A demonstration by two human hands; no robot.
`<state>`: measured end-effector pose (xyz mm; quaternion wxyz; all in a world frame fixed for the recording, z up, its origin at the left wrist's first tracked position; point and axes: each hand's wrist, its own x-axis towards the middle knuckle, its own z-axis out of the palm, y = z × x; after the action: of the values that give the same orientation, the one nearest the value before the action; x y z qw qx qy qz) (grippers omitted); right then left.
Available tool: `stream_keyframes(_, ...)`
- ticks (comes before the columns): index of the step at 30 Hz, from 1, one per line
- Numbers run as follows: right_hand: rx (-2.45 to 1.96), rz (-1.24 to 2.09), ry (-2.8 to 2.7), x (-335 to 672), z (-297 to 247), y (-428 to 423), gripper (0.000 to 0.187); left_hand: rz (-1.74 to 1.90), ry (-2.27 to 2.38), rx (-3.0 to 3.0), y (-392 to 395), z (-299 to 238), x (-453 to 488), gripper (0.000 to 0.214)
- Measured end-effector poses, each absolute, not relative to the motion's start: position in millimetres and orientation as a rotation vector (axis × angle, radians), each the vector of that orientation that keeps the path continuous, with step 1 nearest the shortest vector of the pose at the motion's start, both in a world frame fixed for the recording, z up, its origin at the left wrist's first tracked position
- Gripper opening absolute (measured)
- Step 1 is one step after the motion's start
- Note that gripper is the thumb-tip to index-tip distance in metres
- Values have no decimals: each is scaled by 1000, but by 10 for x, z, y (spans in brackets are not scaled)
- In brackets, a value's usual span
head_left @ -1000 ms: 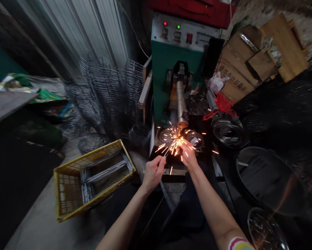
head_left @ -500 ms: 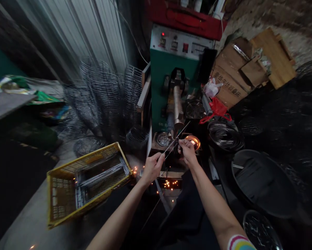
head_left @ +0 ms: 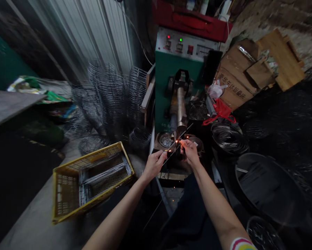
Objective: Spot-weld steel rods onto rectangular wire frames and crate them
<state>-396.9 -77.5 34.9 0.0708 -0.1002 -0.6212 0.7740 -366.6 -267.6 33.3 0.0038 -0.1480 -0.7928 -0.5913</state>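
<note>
My left hand [head_left: 154, 166] pinches a thin metal rod [head_left: 188, 128], which slants up and right beneath the thick metal arm [head_left: 181, 107] of a green spot welder [head_left: 161, 80]. Close by on the right, my right hand [head_left: 189, 152] is closed with its fingertips at the electrodes; what they grip is too small and dark to make out. Small orange sparks [head_left: 177, 141] glow between the two hands. A second thin rod runs down and left from near my right fingertips. Left of the electrodes sits a round dish [head_left: 165, 140] of small shiny metal pieces.
A yellow crate [head_left: 92, 206] holding metal rods stands at left. Behind it rise stacks of wire rings [head_left: 111, 90]. On the right are coiled wire parts [head_left: 227, 137], a large dark round tub [head_left: 269, 187], a red plastic bag [head_left: 221, 111] and a cardboard box [head_left: 231, 83].
A green light has come on at the welder's panel. The sparks below my hands have thinned, and the orange glow in the right-hand dish is gone. Both hands remain at the electrodes.
</note>
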Motion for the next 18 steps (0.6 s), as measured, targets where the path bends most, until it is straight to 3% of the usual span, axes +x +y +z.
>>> stream_keyframes(7, -280, 2027, -2275, -3352, 321, -450, 40, -1702, -2483, -559, -2691, 398, -3707, 40)
stream_keyframes(11, -208, 1388, -2701, -2764, 200, -119, 33, -1365, -2544, -818, -2886, 339, -3563, 39)
stream_keyframes(15, -233, 957, -2832, -2336, 53, 169, 34, -1092, -2689, -818, -3499, 120, -3275, 28)
stream_keyframes(18, -332, 845, -2823, -2223, -32, 313, 42, -1261, -2658, -359, -4229, -62, -3063, 25)
